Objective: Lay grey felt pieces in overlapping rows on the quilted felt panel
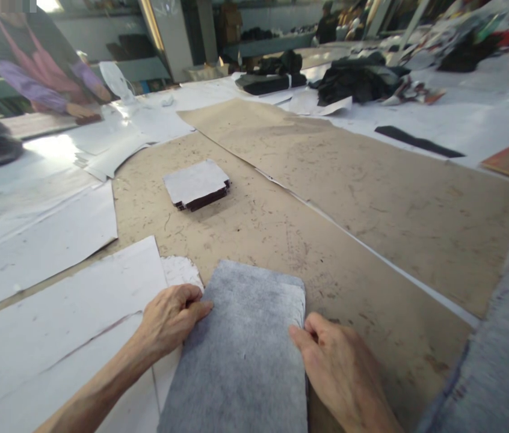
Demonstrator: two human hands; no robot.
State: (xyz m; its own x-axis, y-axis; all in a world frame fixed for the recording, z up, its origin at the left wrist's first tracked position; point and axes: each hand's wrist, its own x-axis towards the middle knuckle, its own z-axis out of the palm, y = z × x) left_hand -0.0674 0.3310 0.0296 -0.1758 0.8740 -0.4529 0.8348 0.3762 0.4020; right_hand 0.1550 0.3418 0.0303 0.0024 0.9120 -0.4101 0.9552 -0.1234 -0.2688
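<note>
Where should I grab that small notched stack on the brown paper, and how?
Take the stack by its near edge, from your side, thumb on top, fingers low. The dark layers face you there, and the straight stretch between the notched corners should pinch best.

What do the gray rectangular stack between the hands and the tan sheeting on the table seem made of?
The gray rectangular stack looks like matte felt or nonwoven fabric, from its mottled, fibrous face. The tan sheeting seems to be dull kraft paper, given its thin, wavy edge; thin card is possible.
</note>
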